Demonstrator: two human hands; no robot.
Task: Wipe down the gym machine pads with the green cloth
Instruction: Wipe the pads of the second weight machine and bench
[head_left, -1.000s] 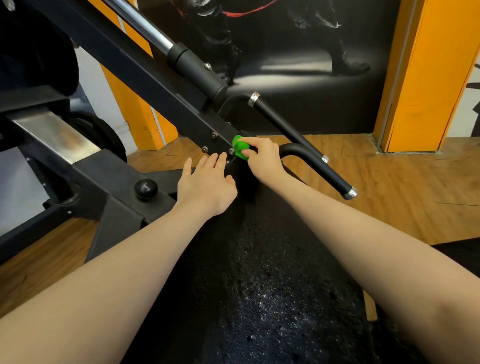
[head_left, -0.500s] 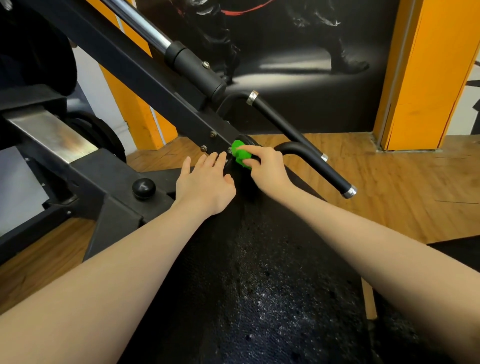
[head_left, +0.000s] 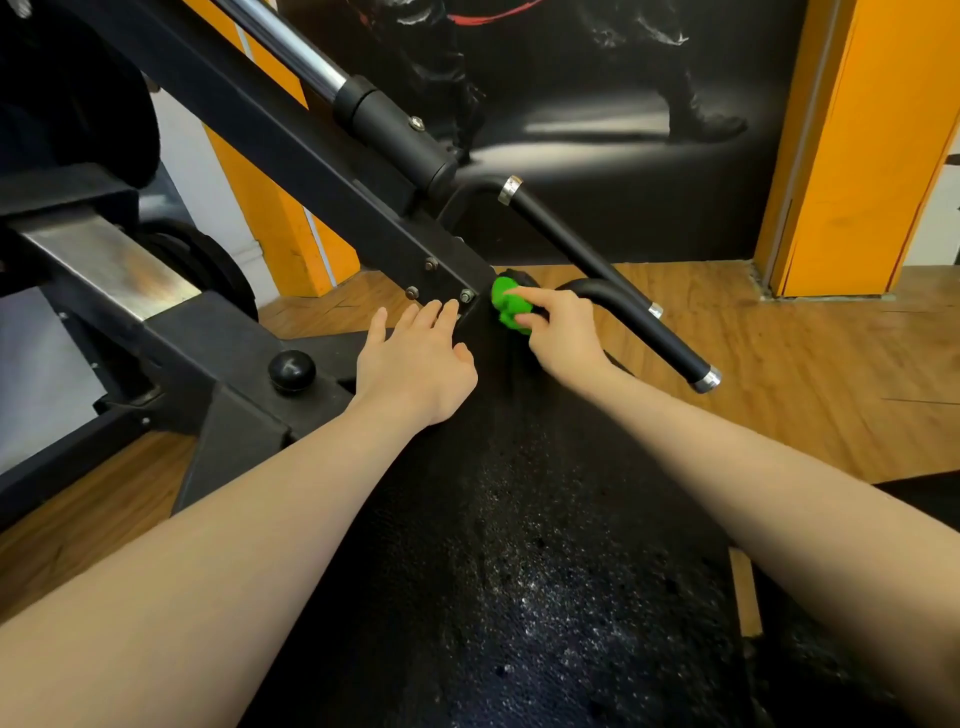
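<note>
A view from the head, looking down along two bare forearms that reach away over a long black pad (head_left: 519, 571) of a gym machine. The pad's near surface glistens with speckles, perhaps moisture, though that cannot be told for sure.

At far left, the machine's black steel frame (head_left: 223, 343) slopes down toward the middle, with a round black knob (head_left: 291, 370) on it. Beyond it are an orange wall post and a wooden floor.

Next comes the left hand (head_left: 415, 364), released — fingers straight and spread, palm flat on the far left edge of the pad, fingertips just touching the frame's bolted plate. It seems to steady the body.

Just right of it, the green cloth (head_left: 506, 307) is bunched into a small wad at the pad's far end, against the frame. The right hand (head_left: 558, 338) grasps it, fingers curled round the wad, forefinger laid over the top.

Further right, two black handle bars (head_left: 644, 332) with silver end caps angle toward the floor.

The step in hand looks like wiping the pad's far end — the tight corner by the frame. The next move likely calls for drawing the cloth nearer along the pad, pressing evenly, ideally with the wad opened out to cover more surface.
</note>
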